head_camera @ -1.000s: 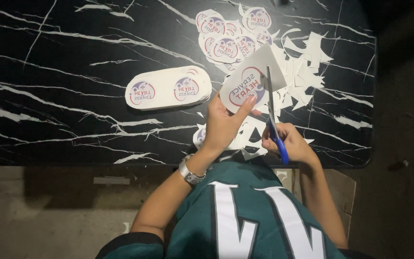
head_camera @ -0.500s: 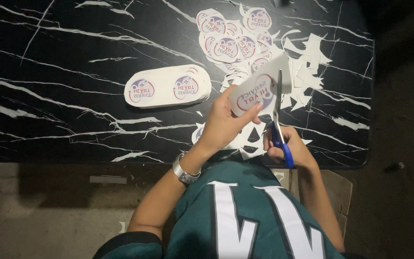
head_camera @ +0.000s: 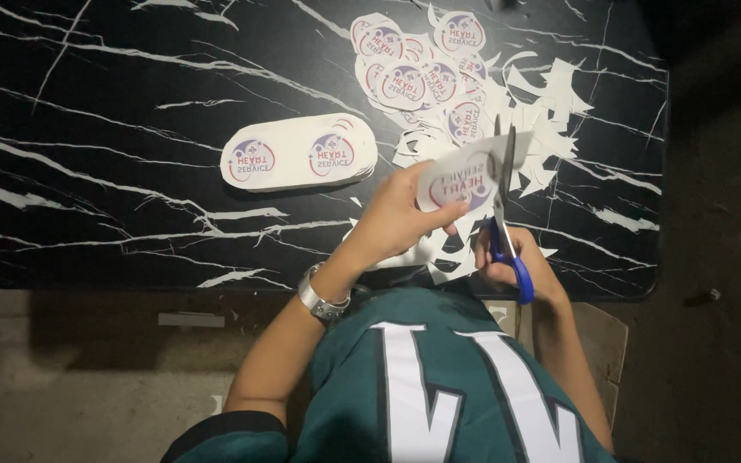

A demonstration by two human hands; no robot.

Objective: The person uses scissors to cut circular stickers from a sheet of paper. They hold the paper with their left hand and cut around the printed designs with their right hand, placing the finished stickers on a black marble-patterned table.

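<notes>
My left hand (head_camera: pixel 405 214) holds a white paper piece with a round printed sticker (head_camera: pixel 465 180) above the table's near edge. My right hand (head_camera: pixel 516 261) grips blue-handled scissors (head_camera: pixel 505 206), whose blades point away from me and bite into the right side of that paper. A silver watch (head_camera: pixel 323 296) sits on my left wrist. Left of my hands, a stack of oblong white sheets with two round prints (head_camera: pixel 298 154) lies flat on the table.
The black marble-pattern table (head_camera: pixel 87 129) carries a heap of cut round stickers (head_camera: pixel 422 64) at the far right, with white paper offcuts (head_camera: pixel 542 111) beside and below them. The table's near edge runs just before my green jersey (head_camera: pixel 439 386).
The paper in my left hand has turned and shifted slightly right. The scissors have swung more upright and cut further along the sticker's edge.
</notes>
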